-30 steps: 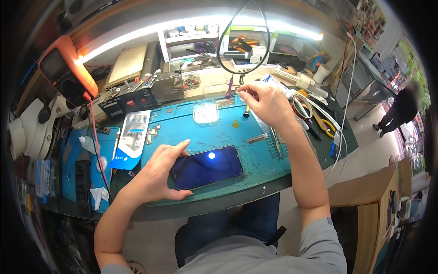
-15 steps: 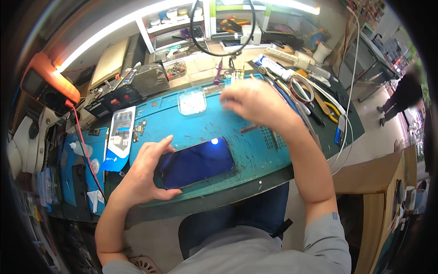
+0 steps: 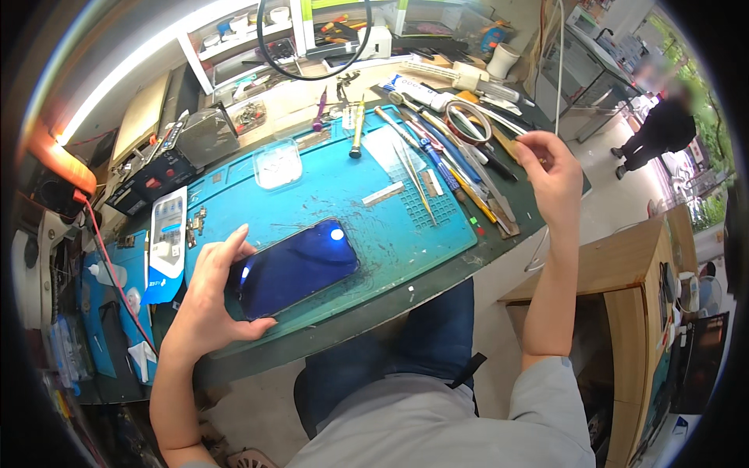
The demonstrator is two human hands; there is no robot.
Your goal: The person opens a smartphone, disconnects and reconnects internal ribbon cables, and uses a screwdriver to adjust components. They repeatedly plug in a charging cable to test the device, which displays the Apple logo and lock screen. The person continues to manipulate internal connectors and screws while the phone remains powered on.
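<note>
Left hand (image 3: 209,295) grasps the blue phone (image 3: 300,267), right hand (image 3: 555,173) curled, its contents unclear.

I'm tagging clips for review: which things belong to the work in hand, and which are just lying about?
Apparently in the work:
smartphone, with left hand around its left end
blue work mat beneath it
right hand; can't tell whether it holds anything

Lying about:
purple screwdriver
orange multimeter
white-and-blue tube
squeeze bottle

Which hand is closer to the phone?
The left hand, curved around the left end of the phone; the right hand is well away, farther right.
</note>
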